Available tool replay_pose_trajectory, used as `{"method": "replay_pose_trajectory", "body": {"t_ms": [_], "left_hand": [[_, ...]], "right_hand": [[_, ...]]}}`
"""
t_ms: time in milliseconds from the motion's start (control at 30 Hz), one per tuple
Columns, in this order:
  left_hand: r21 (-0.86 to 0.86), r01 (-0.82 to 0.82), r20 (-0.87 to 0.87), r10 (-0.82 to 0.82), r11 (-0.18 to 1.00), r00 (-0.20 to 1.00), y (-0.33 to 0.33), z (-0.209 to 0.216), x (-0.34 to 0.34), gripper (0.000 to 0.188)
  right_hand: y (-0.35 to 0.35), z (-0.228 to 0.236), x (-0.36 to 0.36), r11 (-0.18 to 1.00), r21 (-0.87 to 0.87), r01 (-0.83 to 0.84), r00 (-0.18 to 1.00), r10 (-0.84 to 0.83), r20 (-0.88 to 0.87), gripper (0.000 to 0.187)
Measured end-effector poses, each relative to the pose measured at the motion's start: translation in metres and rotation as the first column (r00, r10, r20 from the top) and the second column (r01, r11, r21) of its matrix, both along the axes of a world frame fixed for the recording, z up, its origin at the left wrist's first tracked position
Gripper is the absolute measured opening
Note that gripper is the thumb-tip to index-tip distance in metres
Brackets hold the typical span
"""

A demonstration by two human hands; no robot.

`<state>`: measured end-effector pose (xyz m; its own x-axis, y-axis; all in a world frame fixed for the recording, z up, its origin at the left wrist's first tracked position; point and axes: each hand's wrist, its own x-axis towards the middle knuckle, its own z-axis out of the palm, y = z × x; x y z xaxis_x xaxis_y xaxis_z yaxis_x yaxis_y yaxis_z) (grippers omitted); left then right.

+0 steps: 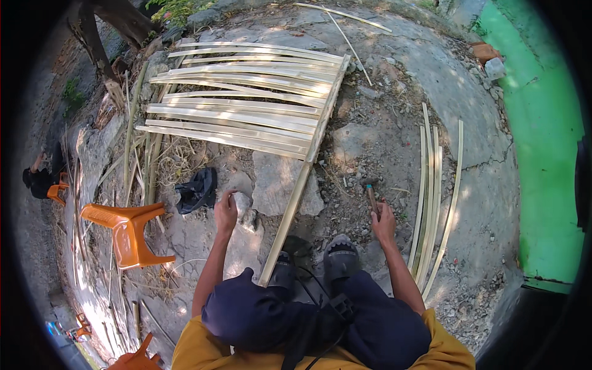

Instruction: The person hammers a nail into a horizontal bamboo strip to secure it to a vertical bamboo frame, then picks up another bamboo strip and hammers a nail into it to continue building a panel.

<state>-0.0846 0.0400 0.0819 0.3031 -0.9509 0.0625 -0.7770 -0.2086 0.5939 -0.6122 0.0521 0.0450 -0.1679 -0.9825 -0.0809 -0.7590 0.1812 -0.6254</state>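
My right hand is closed round the wooden handle of a hammer. A blue-green band shows near the hammer's dark head, which is hard to make out against the dirt. My left hand has its fingers curled beside a pale stone; what they hold, if anything, is hidden. Between my arms a long bamboo strip runs from near my left shoe up to the far end of a slatted bamboo panel. Several thin slats lie side by side across it. A crumpled black bag lies left of my left hand.
Several loose bamboo strips lie to the right on concrete. An orange plastic chair is at the left. Bamboo poles and a tree trunk are beyond it. A person is at the far left. Green-painted ground borders the right.
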Motion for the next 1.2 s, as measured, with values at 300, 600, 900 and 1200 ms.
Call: {"method": "replay_pose_trajectory", "body": {"t_ms": [300,600,900,1200], "left_hand": [[-0.161,0.011,-0.126,-0.031,0.987,0.991,0.073,-0.028,0.051,0.028],[-0.012,0.132,-0.429,-0.124,0.991,0.895,0.047,-0.011,-0.064,0.027],[0.058,0.268,-0.465,-0.212,0.962,0.860,0.058,-0.027,-0.103,0.030],[0.151,0.289,-0.518,-0.174,0.945,0.837,0.066,-0.033,-0.112,0.032]], "right_hand": [[0.051,0.003,-0.086,0.864,-0.264,0.428,0.749,-0.503,-0.431,0.038],[0.098,-0.009,-0.121,0.874,-0.063,0.481,0.757,-0.451,-0.472,0.034],[0.090,-0.003,-0.115,0.828,-0.058,0.557,0.741,-0.527,-0.415,0.041],[0.089,-0.011,-0.139,0.809,-0.085,0.581,0.740,-0.569,-0.358,0.042]]}}
